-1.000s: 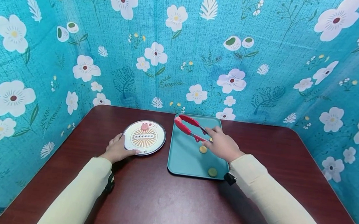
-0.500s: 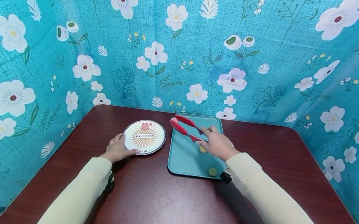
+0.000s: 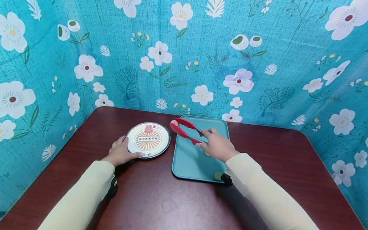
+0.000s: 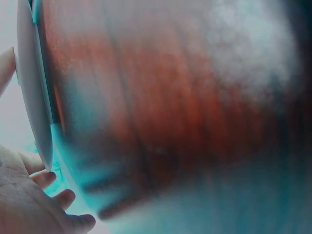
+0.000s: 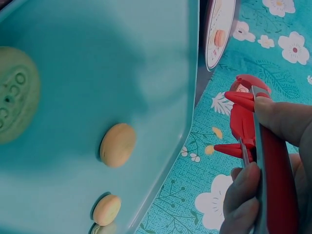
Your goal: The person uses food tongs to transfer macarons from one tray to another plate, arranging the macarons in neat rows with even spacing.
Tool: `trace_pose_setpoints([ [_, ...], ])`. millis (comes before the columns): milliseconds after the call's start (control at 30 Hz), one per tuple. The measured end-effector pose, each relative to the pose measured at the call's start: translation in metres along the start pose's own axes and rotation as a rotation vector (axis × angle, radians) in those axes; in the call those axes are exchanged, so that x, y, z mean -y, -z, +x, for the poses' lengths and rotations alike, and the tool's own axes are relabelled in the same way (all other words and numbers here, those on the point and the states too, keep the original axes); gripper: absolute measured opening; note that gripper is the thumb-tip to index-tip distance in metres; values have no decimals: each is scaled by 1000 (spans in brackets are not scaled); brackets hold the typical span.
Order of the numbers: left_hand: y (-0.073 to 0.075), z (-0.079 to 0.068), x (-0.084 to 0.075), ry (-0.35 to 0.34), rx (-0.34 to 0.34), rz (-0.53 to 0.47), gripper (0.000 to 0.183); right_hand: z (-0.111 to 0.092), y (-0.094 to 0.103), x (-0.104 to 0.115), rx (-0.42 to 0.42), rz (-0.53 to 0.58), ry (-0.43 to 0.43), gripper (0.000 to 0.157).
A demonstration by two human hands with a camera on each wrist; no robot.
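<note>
My left hand [image 3: 120, 153] holds the left and near rim of a white printed plate [image 3: 134, 148], its thumb on the near rim. A pink macaron [image 3: 148, 129] lies toward the plate's far side. Above the teal tray's [image 3: 187, 164] far left part, my right hand [image 3: 217, 144] grips a pair of red-tipped tongs [image 3: 185, 132]. Between the tong tips is a second pink macaron [image 3: 174, 124], near the plate's right edge. On the tray lie a green macaron [image 5: 17, 95], two yellow macarons [image 5: 118, 145] and a pale piece [image 5: 105, 229] cut off by the frame.
The dark red-brown table [image 3: 172, 205] bears the plate at left and the tray to its right. A blue flowered cloth [image 3: 181, 58] hangs behind the table and at both sides. Much of the left wrist view is blurred.
The right hand has moved left with the tongs and the pink macaron in them, from over the tray toward the plate. The left hand and plate have stayed in place.
</note>
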State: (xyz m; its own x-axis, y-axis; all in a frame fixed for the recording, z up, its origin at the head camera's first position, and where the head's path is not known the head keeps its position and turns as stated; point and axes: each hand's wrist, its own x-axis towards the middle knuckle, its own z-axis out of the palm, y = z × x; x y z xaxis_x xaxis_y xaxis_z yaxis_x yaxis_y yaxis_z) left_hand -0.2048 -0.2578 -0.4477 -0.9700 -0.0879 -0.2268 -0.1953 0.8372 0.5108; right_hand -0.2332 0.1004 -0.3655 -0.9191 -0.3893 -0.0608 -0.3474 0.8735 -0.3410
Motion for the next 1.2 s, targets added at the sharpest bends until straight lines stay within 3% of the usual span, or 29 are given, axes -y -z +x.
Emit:
trace_pose_setpoints([
  [1200,1,1,1,-9,3,25,110,24,-12,28,47,-86,19,73],
])
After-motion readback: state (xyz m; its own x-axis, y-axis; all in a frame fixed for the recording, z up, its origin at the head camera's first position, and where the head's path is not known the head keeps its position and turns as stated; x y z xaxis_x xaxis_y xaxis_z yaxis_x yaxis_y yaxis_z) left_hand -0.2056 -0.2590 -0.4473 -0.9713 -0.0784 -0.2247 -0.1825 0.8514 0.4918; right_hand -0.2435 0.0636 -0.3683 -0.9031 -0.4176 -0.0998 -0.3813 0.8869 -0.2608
